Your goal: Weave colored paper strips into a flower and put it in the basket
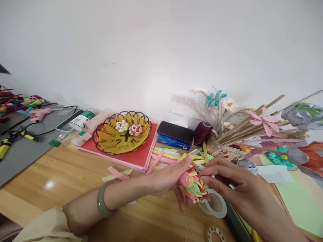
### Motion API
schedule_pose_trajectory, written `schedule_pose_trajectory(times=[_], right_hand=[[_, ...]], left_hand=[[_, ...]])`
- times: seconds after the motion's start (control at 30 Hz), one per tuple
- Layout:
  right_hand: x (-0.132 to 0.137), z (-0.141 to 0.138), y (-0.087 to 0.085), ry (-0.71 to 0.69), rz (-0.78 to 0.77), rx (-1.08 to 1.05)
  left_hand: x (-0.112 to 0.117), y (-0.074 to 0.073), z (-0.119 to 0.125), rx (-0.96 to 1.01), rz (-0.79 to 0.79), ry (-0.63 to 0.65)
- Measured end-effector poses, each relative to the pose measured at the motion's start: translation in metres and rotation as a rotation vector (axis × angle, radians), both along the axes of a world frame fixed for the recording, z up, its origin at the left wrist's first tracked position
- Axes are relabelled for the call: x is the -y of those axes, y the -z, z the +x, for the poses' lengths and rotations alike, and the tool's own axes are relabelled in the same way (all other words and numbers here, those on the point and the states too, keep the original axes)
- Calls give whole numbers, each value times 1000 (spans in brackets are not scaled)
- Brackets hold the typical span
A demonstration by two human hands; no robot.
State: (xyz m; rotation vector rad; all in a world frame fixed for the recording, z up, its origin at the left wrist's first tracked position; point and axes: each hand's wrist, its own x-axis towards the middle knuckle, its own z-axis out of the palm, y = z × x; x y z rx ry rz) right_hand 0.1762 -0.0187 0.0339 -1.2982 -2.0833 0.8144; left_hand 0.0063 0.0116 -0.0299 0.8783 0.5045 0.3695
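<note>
My left hand (168,178) holds a folded paper flower (194,184) of pink, green and yellow petals over the wooden table (63,178). My right hand (227,183) pinches the flower's top right edge with thumb and fingertips. A thin stem or thread hangs below the flower. A jade bangle (102,201) sits on my left wrist. Just under the flower lies a roll of clear tape (217,205).
A black and yellow wire basket (123,132) with two paper flowers rests on red paper. Behind the hands lie coloured paper strips (174,156), a tissue pack with a phone (175,136), a maroon thread spool (202,132) and craft flowers on sticks (252,131). A glue gun (39,114) lies far left.
</note>
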Motion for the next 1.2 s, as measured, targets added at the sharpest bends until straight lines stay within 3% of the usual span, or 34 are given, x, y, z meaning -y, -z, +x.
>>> schedule_pose_trajectory(times=[0.17,0.4,0.5,0.6,0.83,1.0,1.2], right_hand=[[2,-2,8,-53,-19,15],[5,-2,12,103,349,26],[10,-2,7,131,397,39],[13,-1,1,162,312,31],[16,-10,-4,303,-115,-203],[17,-17,-3,431,-122,-354],[15,-11,-2,418,-53,-309]], left_hand=[[1,3,1,5,49,-34],[0,3,2,58,-10,-100],[-1,0,2,88,-35,-150],[-1,-1,0,95,20,-191],[2,-8,-3,168,272,-239],[5,-14,-8,131,443,-272],[8,-13,-10,44,721,-293]])
